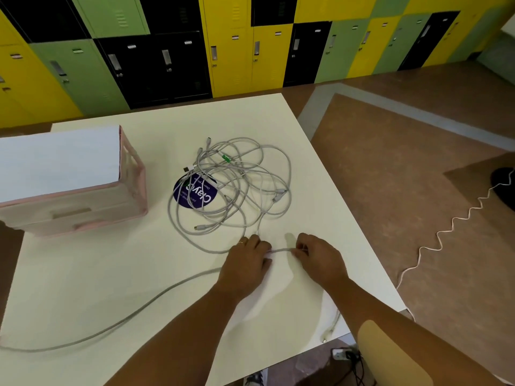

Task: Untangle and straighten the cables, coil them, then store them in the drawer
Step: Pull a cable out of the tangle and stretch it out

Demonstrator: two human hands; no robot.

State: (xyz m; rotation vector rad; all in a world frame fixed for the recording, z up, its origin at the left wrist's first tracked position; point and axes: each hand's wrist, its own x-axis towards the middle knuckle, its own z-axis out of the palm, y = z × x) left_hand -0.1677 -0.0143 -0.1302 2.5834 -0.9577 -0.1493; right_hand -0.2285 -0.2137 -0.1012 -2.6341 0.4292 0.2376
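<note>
A tangle of grey cables (237, 185) lies in the middle of the white table (111, 274), partly over a round blue sticker (195, 193). My left hand (246, 263) and my right hand (317, 254) each pinch the same grey cable strand (281, 249), which spans the short gap between them just in front of the tangle. One long cable end (125, 319) trails from under my left hand toward the table's near left edge. A pink drawer unit (72, 201) with a white top stands at the left, its drawers closed.
Yellow, green and black lockers (195, 51) line the wall behind the table. A white wavy cord (451, 227) runs across the brown floor on the right. A power strip with cords (345, 355) lies on the floor below the table's near edge.
</note>
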